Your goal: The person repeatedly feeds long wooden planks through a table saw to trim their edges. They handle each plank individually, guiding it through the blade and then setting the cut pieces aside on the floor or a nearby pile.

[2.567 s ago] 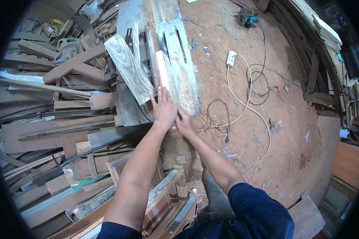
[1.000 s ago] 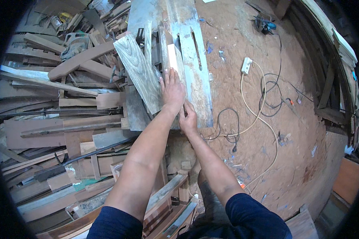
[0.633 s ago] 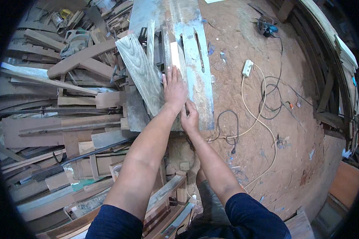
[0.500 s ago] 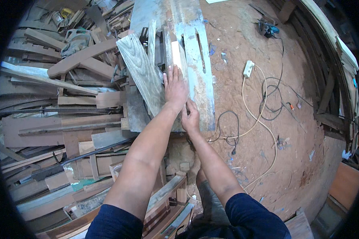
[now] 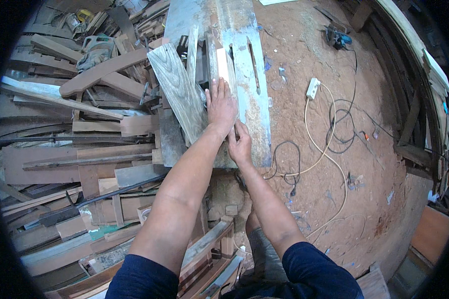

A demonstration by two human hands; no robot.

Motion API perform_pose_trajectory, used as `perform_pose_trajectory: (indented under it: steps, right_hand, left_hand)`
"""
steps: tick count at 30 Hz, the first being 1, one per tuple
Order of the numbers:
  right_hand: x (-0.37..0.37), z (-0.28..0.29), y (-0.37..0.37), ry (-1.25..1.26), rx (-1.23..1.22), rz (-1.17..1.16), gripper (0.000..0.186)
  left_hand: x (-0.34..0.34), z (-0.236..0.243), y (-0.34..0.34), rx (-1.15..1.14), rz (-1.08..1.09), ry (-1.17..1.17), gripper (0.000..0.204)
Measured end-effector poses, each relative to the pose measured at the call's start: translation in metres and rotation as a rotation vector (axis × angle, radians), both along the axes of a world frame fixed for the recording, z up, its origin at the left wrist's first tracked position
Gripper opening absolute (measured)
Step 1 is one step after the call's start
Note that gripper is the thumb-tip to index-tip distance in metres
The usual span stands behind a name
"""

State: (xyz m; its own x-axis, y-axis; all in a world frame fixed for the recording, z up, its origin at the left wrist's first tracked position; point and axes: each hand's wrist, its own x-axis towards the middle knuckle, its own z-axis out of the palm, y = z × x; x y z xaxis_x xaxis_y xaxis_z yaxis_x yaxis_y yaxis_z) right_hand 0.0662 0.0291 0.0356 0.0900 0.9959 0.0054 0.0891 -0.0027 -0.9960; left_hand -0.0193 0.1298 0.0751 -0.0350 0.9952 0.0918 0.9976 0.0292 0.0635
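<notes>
My left hand (image 5: 220,105) lies with outstretched fingers on a narrow wooden piece (image 5: 222,62), pale on top, running lengthwise along a sawdust-marked metal machine table (image 5: 252,114) with long slots. Just behind it, lower right, my right hand (image 5: 238,144) has fingers curled at the near end of this piece, partly hidden by my left hand. A wide grey-grained board (image 5: 172,84) lies slanted at the left of my left hand, and a thin pale strip (image 5: 192,52) lies beside it. Part of a dark opening shows between the strips.
A large pile of offcuts (image 5: 75,159) fills the left side. On the dirt floor at right are a white power strip (image 5: 312,88), looped cables (image 5: 336,127) and a teal power tool (image 5: 340,37). Dark stacked timber (image 5: 409,99) lines the right edge; an orange panel (image 5: 431,231) stands lower right.
Both hands and the narrow piece have edged forward along the metal table, away from me. The view has shifted, so the surroundings sit further right and lower than at first.
</notes>
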Motion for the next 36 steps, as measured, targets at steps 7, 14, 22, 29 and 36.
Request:
perform_pose_trajectory:
  steps: [7,14,22,29,36]
  right_hand:
    - [0.004,0.004,0.012,0.005,-0.011,0.012,0.04]
    - [-0.009,0.031,-0.084,-0.055,0.131,0.202,0.024]
    - [-0.103,0.027,-0.006,-0.27,0.145,0.228,0.07]
    - [-0.083,0.044,-0.018,0.187,-0.217,0.358,0.076]
    - [0.072,0.152,-0.162,-0.213,-0.418,0.643,0.087]
  left_hand:
    - [0.002,0.004,0.012,-0.036,-0.004,-0.014,0.061]
    - [-0.008,0.003,0.023,-0.045,0.005,-0.031,0.063]
    - [-0.003,-0.002,0.031,-0.011,-0.043,0.031,0.062]
    - [-0.009,0.001,0.034,-0.024,-0.028,-0.008,0.061]
    - [-0.012,-0.001,0.035,-0.05,-0.002,0.008,0.061]
